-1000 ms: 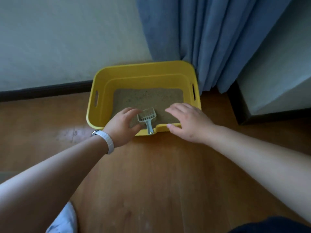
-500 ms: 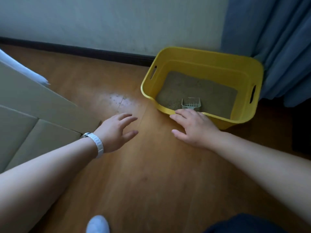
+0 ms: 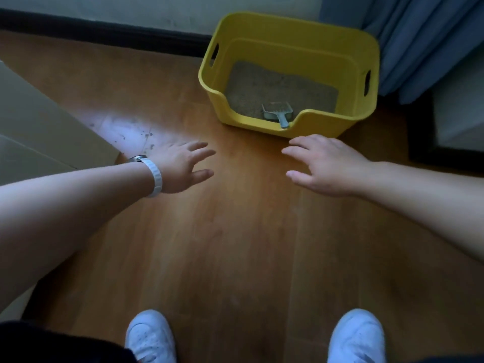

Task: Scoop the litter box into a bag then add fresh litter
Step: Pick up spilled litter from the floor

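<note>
A yellow litter box (image 3: 348, 43) stands on the wooden floor near the wall, holding a layer of grey-brown litter (image 3: 277, 87). A grey slotted scoop (image 3: 278, 113) lies inside, its handle resting in the low notch of the front rim. My right hand (image 3: 324, 163) hovers over the floor just in front of the box, fingers spread and empty. My left hand (image 3: 180, 167), with a white band on the wrist, is held out to the left of it, also empty with fingers apart. No bag is in view.
A cardboard box (image 3: 39, 132) sits at the left. Blue curtains (image 3: 424, 35) hang behind the litter box at the right, beside a dark-based white unit (image 3: 455, 111). Scattered litter specks (image 3: 131, 132) mark the floor. My white shoes (image 3: 149, 336) show at the bottom.
My left hand let go of the scoop, which stays in the box. Both hands have pulled back from the box rim, and the view has risen and drawn back so my shoes show.
</note>
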